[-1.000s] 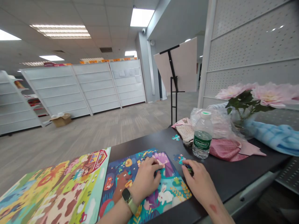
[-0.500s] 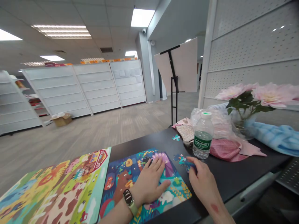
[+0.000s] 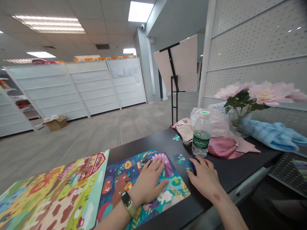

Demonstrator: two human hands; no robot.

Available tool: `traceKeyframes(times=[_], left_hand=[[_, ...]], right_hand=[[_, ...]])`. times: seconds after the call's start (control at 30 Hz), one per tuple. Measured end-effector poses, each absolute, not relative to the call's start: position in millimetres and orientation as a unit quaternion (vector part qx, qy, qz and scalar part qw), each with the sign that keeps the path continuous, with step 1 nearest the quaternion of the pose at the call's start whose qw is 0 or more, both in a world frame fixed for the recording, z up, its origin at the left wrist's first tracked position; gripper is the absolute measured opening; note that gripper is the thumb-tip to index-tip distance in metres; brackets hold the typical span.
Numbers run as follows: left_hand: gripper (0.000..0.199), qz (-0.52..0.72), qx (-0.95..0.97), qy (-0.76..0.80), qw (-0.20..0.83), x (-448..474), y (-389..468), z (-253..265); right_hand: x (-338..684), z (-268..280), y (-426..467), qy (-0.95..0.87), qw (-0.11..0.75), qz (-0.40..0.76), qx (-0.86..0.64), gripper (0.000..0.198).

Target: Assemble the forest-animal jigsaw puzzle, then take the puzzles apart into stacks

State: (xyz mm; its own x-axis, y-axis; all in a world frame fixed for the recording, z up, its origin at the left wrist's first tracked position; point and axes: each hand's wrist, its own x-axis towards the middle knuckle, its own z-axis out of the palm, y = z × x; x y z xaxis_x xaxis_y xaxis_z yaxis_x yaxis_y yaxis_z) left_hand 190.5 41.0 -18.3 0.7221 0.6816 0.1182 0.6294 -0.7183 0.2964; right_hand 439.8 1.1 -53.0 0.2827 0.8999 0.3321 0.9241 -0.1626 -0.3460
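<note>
On a dark counter [image 3: 158, 140], a person's two bare hands work at a jigsaw puzzle [image 3: 124, 179] of a bear, a rabbit and bright plants on deep blue and teal. The puzzle lies flat near the counter's close edge, and most of its picture appears joined. One small dark patch near the top, just beyond the left fingertips, looks like a gap [image 3: 146, 161] not yet filled; the left hand hides part of the middle, so other gaps cannot be ruled out. Off the puzzle's right side sits a small cluster of loose pieces [image 3: 179, 159], and one stray piece [image 3: 176, 137] lies farther off, near the bottle [image 3: 200, 140]; these seem to be what is left. The left hand [image 3: 151, 182] rests palm down on the puzzle, its fingers stretched forward and slightly parted, its thumb pointing out to the right, with nothing seen in its grasp; a watch [image 3: 127, 200] circles that wrist. The right hand [image 3: 203, 175] is low over the counter, reaching in from the right, wrist nearly straight, thumb and forefinger a little apart around a dark blue piece [image 3: 189, 166]. Whether it grips that piece or only touches it, one cannot tell. To the left lies a board [image 3: 69, 191] with farm animals.
</note>
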Motion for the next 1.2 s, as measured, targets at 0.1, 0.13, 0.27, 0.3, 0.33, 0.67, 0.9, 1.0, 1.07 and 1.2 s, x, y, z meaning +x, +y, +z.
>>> traceKeyframes(times=[0.1,0.13,0.27,0.3,0.33,0.67,0.9,1.0,1.07,1.2], left_hand=[[0.056,0.119,0.918,0.36,0.115,190,41,-19],[0.054,0.126,0.916,0.364,0.114,190,40,-19],[0.041,0.191,0.907,0.356,0.119,191,37,-16],[0.035,0.211,0.904,0.35,0.127,191,36,-15],[0.029,0.23,0.899,0.345,0.144,192,35,-14],[0.016,0.417,0.735,0.337,0.415,196,47,-21],[0.028,0.587,0.6,0.413,0.354,136,110,-18],[0.027,0.583,0.588,0.435,0.354,120,123,-29],[0.025,0.573,0.591,0.438,0.361,120,124,-35],[0.023,0.552,0.605,0.429,0.381,140,126,-31]], right_hand=[[450,-48,5,-0.606,0.26,0.007,-0.752,0.032],[454,-47,6,-0.606,0.273,0.02,-0.747,0.031],[454,-41,3,-0.568,0.362,0.144,-0.725,0.022],[449,-39,0,-0.559,0.395,0.191,-0.704,0.021],[441,-37,-2,-0.554,0.427,0.242,-0.673,0.023],[377,-36,-12,-0.593,0.463,0.348,-0.559,0.039],[402,-50,0,-0.495,0.56,0.222,-0.626,0.042],[404,-53,2,-0.494,0.562,0.248,-0.615,0.038],[402,-52,2,-0.501,0.554,0.247,-0.617,0.036],[399,-47,1,-0.51,0.545,0.234,-0.623,0.034]])
